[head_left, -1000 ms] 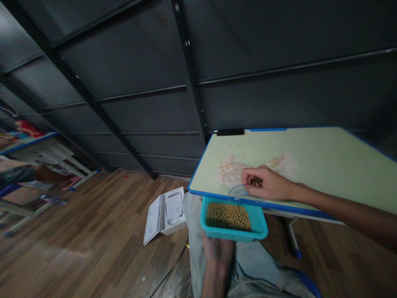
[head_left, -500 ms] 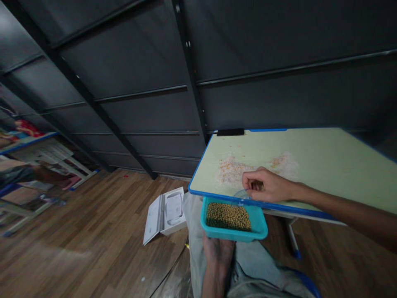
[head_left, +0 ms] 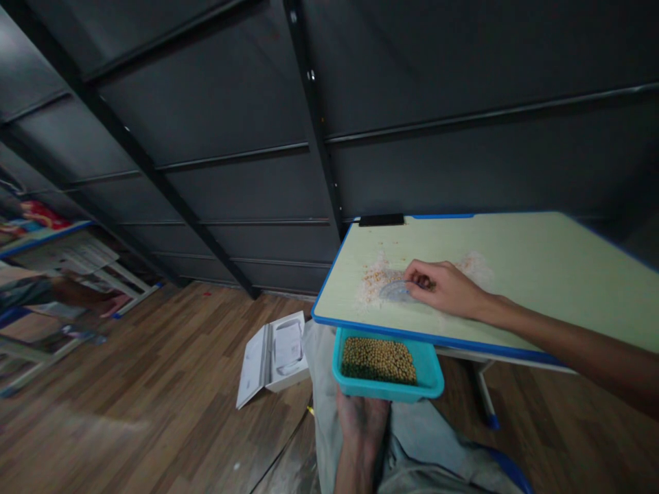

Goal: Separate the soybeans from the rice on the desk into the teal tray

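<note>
My left hand [head_left: 362, 415] supports a turquoise plastic tray [head_left: 429, 384] from below, its fingers hidden under the bottom. Round yellow-brown beans [head_left: 381, 357] lie in the tray, which sits just below the table's front edge. Above the tabletop, my right hand [head_left: 437, 285] is closed in a pinch on a clear, half-round plastic piece that looks like a protractor [head_left: 395, 291]. That piece lies at the near side of a spread of white grains [head_left: 371, 288] mixed with orange-yellow bits. Past my right hand is a second pale pile [head_left: 476, 267], partly covered by it.
The pale green table [head_left: 540, 274] has a blue rim. A black flat object [head_left: 382, 220] sits at its far left edge against the dark panelled wall [head_left: 247, 185]. An open white box [head_left: 275, 353] and a cable are on the wooden floor. Another person's leg [head_left: 77, 291] shows far left.
My right hand has moved from the table's front edge away from me, taking the clear protractor onto the tabletop beside the grains. My left hand and the tray stay in place.
</note>
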`<act>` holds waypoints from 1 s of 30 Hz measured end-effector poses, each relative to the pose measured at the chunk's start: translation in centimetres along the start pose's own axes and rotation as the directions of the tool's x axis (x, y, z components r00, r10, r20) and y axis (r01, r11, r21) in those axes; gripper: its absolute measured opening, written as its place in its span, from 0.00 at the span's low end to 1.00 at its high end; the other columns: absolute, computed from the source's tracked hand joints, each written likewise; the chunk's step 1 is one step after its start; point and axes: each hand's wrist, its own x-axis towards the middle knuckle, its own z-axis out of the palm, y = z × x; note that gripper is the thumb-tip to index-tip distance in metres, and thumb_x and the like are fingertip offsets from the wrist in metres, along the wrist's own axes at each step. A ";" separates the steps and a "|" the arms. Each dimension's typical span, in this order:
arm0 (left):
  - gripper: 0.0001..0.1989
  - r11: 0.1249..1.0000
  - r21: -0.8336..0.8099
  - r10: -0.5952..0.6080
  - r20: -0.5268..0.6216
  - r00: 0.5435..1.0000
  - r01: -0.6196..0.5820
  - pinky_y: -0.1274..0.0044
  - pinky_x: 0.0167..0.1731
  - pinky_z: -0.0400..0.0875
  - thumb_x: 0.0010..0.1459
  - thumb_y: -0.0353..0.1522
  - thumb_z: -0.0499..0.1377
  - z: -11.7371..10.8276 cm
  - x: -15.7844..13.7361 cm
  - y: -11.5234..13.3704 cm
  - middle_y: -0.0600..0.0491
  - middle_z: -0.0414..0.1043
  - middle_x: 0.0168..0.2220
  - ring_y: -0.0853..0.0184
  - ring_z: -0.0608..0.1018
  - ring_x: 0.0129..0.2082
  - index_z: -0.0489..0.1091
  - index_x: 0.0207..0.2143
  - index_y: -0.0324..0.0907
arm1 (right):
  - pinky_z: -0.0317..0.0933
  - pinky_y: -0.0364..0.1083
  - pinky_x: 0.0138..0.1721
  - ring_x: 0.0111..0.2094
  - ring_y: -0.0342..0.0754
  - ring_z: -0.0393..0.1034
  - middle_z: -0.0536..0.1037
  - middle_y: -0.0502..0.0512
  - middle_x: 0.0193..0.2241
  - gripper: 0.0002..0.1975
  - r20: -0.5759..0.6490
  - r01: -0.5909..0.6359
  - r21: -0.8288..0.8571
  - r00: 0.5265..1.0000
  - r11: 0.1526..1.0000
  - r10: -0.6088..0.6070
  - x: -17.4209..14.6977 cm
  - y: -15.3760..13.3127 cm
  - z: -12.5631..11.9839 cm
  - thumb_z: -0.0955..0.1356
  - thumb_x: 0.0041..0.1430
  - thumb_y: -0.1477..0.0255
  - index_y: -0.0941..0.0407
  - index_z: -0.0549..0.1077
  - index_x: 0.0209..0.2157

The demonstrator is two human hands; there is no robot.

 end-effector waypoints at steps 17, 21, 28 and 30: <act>0.20 0.999 -0.027 -0.025 0.004 1.000 0.025 0.56 0.66 0.63 0.71 0.37 0.48 0.3 -0.3 0.2 0.50 0.78 0.57 0.56 0.73 0.62 0.77 0.54 0.49 | 0.64 0.50 0.35 0.31 0.50 0.74 0.81 0.55 0.32 0.07 -0.240 -0.089 -0.066 0.968 0.994 0.071 0.8 1.4 -1.0 0.67 0.64 0.67 0.54 0.75 0.39; 0.20 0.999 -0.024 -0.028 0.025 0.999 0.029 0.56 0.66 0.63 0.71 0.37 0.48 0.3 -0.4 0.3 0.49 0.77 0.59 0.56 0.72 0.63 0.76 0.56 0.50 | 0.65 0.51 0.36 0.33 0.51 0.75 0.82 0.56 0.34 0.07 -0.252 -0.105 -0.051 0.964 0.993 0.089 1.1 2.2 -1.2 0.67 0.64 0.67 0.54 0.76 0.39; 0.20 1.000 -0.012 -0.022 0.024 0.999 0.022 0.56 0.65 0.64 0.70 0.35 0.49 0.1 -0.5 0.3 0.49 0.75 0.60 0.55 0.73 0.63 0.74 0.58 0.51 | 0.66 0.53 0.39 0.37 0.54 0.75 0.82 0.59 0.36 0.09 -0.347 -0.136 -0.138 0.935 0.981 0.081 1.9 4.7 -2.5 0.67 0.64 0.66 0.55 0.77 0.39; 0.21 1.000 0.005 -0.013 0.033 0.999 0.013 0.56 0.65 0.64 0.70 0.35 0.48 0.2 -0.5 0.3 0.49 0.74 0.61 0.55 0.73 0.63 0.73 0.59 0.51 | 0.66 0.53 0.39 0.38 0.55 0.76 0.82 0.60 0.37 0.09 -0.355 -0.155 -0.156 0.930 0.975 0.091 2.1 5.6 -2.9 0.67 0.65 0.66 0.55 0.77 0.39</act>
